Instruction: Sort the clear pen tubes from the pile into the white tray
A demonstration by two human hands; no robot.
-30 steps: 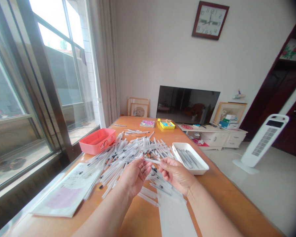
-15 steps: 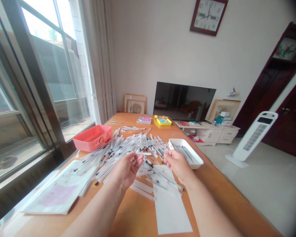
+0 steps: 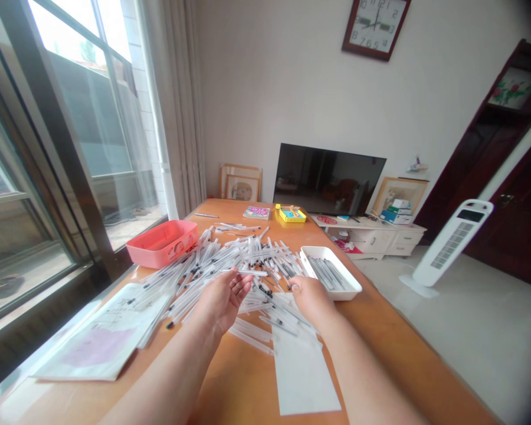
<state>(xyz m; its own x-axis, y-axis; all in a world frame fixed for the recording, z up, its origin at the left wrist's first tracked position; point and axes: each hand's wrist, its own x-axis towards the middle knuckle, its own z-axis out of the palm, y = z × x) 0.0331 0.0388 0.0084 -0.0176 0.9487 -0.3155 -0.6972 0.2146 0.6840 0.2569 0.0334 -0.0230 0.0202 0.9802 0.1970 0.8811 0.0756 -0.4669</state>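
Note:
A clear pen barrel (image 3: pixel 255 273) lies between the thumb and fingers of my left hand (image 3: pixel 223 296), which is turned palm up over the pile. My right hand (image 3: pixel 313 297) is closed, back of the hand up, with its fingertips low at the right side of the pile. A small dark bit shows at those fingertips, too small to name. Under and around both hands spreads a heap of clear pen barrels (image 3: pixel 230 260), some with black ends. Just right of my right hand stands a white tray (image 3: pixel 353 290) holding several grey-dark pens (image 3: pixel 327 273).
A red plastic basket (image 3: pixel 153 255) stands at the left beside the heap. A booklet (image 3: pixel 100 336) lies at the near left, and a white paper strip (image 3: pixel 305 378) at the near middle. Farther back are a magazine (image 3: pixel 256 212) and a yellow box (image 3: pixel 292 215).
My right hand has dipped slightly, its fingertips moving down toward the pile's right side. My left hand still holds the pen barrel in nearly the same place. The view has shifted a little.

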